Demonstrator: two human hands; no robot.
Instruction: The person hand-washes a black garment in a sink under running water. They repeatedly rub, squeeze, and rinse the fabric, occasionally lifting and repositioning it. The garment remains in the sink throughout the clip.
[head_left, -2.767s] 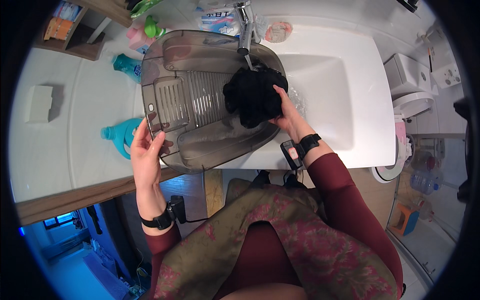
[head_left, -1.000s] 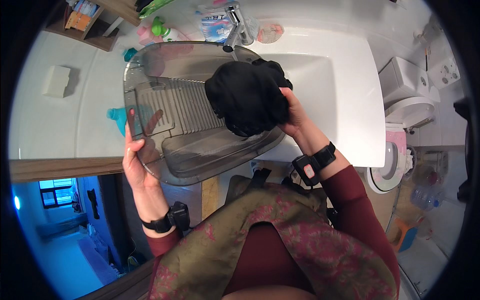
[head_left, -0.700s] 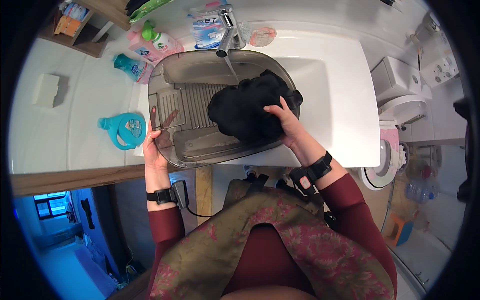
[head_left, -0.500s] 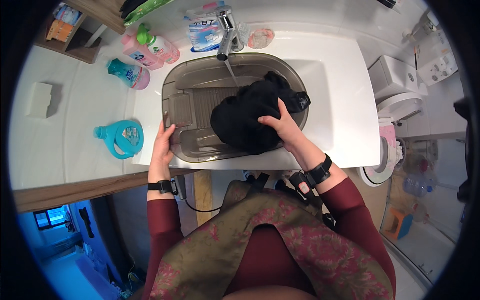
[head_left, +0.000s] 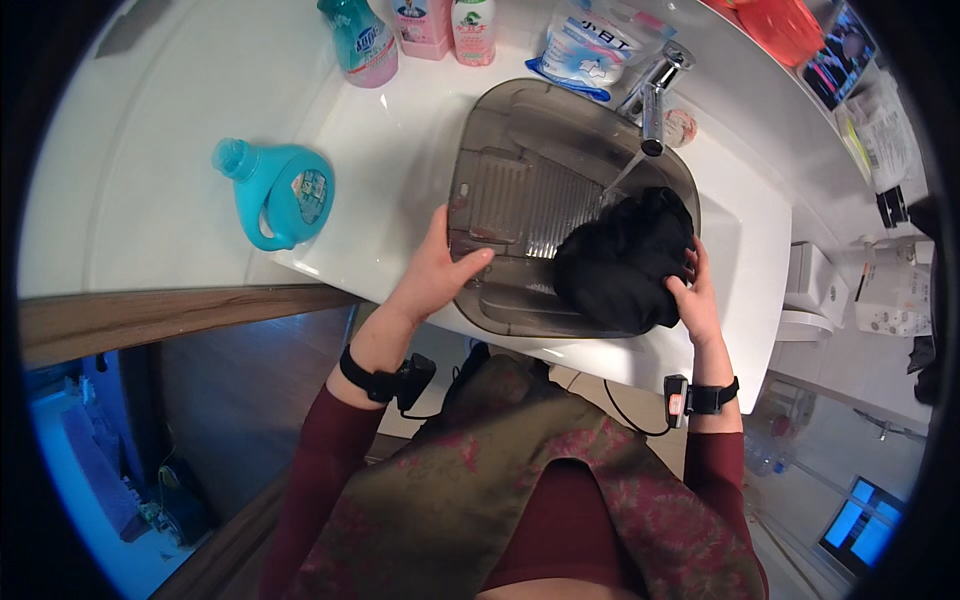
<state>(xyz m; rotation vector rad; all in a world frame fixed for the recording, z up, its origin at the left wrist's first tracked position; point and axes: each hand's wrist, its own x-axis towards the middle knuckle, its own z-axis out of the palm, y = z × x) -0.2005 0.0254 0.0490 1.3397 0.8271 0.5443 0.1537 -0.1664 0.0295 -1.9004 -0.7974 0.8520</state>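
Observation:
A translucent grey-brown washbasin (head_left: 500, 112) with a ribbed washboard floor rests over the white sink. My left hand (head_left: 437, 268) grips its left rim, thumb on the inner side and fingers mostly hidden outside. Bunched at the basin's right end lies a wet-looking black cloth (head_left: 620, 265), perhaps a garment. My right hand (head_left: 697, 295) is closed on the cloth's right edge beside the rim, its thumb and bent fingertips against the fabric. From the chrome tap (head_left: 652, 110) a thin stream of water falls into the basin just left of the cloth.
On the counter at left stands a turquoise detergent jug (head_left: 290, 195). Along the back are a teal-and-purple bottle (head_left: 362, 45), two pink bottles and a blue-white detergent bag (head_left: 590, 50). The white sink (head_left: 745, 240) shows at right. A wooden edge (head_left: 190, 315) borders the counter.
The view has turned, shifting the scene. My right hand has slid from the top of the black cloth to its right edge. My left hand stays on the basin's left rim.

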